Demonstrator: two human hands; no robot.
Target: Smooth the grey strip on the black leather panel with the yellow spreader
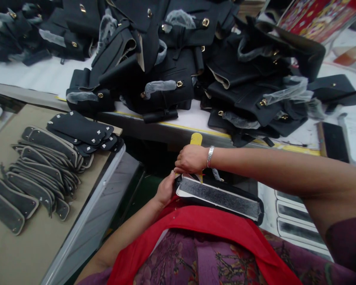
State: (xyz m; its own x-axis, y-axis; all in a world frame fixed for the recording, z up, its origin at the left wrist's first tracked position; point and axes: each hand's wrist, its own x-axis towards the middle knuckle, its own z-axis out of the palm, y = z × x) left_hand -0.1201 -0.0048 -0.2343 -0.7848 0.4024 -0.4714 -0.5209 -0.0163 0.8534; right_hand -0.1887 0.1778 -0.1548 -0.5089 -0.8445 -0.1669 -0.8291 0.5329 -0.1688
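In my lap, against a red apron (195,221), lies a black bag piece (259,204) with a long dark strip (219,196), edged in white, along its upper face. My left hand (165,189) grips its left end, thumb on top. My right hand (192,159), with a silver bracelet at the wrist, is closed around a flat yellow tool (196,138). The tool's rounded end sticks out above the fist, and its lower end touches the bag piece near the strip's left end. Both hands nearly meet there, and the right one hides part of that corner.
Several black handbags (166,67) with plastic-wrapped handles and gold buckles are piled on the white table (190,118) ahead. To the left, a board (6,253) bears stacked dark panels (44,170). White-edged dark strips (302,229) lie on the right, beneath my right arm.
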